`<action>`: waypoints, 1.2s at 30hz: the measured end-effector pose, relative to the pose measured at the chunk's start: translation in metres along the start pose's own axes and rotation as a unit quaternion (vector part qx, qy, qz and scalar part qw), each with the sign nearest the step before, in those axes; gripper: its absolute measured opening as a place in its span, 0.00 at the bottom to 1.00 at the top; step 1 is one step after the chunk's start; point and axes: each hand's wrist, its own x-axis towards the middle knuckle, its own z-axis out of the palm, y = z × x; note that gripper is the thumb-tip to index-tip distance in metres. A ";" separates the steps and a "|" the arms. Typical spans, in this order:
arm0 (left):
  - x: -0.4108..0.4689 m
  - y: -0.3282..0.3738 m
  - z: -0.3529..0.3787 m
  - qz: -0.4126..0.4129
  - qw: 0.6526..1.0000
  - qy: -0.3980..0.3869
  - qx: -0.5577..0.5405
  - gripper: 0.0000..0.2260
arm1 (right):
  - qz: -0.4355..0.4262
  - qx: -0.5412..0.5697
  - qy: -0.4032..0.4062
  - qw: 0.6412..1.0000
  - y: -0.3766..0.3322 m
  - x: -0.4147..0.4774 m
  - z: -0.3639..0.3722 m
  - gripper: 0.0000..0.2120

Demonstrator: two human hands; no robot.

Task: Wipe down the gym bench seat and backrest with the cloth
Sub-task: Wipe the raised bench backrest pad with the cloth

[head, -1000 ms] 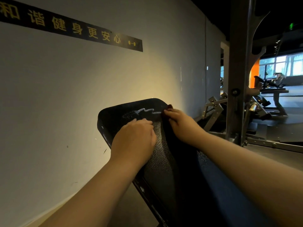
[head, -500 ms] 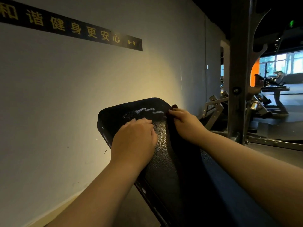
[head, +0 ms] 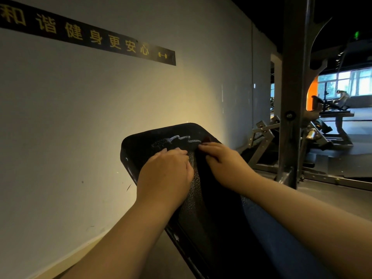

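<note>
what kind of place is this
Almost certainly a gym: a padded bench backrest under the hands, a steel rack upright beside it, and more exercise machines near the far windows.

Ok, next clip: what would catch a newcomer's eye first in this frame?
Two bare hands meet at centre on the top end of a black bench pad: the left hand lies knuckles-up on it, the right hand pinches a dark cloth at the pad's right edge. A black banner with gold characters runs across the lit wall at upper left, and a steel rack upright stands at right before a bright window.
</note>
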 end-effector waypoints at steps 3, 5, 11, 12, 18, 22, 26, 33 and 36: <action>0.001 0.000 -0.001 -0.001 1.000 0.003 0.004 0.16 | -0.047 -0.013 -0.058 0.997 0.006 -0.016 -0.013 0.22; 0.002 0.000 0.000 -0.003 1.000 0.004 0.002 0.16 | -0.022 -0.028 -0.067 0.997 0.020 -0.002 -0.020 0.23; -0.001 0.004 -0.003 -0.006 1.000 0.002 0.009 0.16 | 0.006 0.013 0.010 1.000 -0.001 0.006 0.002 0.21; -0.002 0.003 -0.003 -0.006 1.000 0.002 0.008 0.16 | -0.026 0.025 0.000 0.999 -0.004 -0.002 0.004 0.21; -0.001 0.003 -0.002 -0.011 1.000 0.014 0.007 0.16 | 0.040 0.008 0.015 0.999 0.031 0.020 -0.008 0.22; -0.001 0.002 -0.001 -0.016 1.000 0.022 0.003 0.16 | 0.058 -0.003 0.023 0.998 0.012 0.022 -0.001 0.21; -0.001 0.001 -0.001 -0.022 0.999 0.036 -0.011 0.15 | -0.085 0.020 -0.034 0.996 -0.007 -0.020 -0.002 0.21; -0.002 0.003 -0.002 -0.016 1.000 0.023 0.004 0.15 | 0.095 0.024 0.047 0.994 0.016 0.014 -0.004 0.21; -0.002 0.002 -0.002 -0.022 0.999 0.029 -0.003 0.15 | 0.040 0.047 0.040 0.997 -0.012 0.003 0.010 0.21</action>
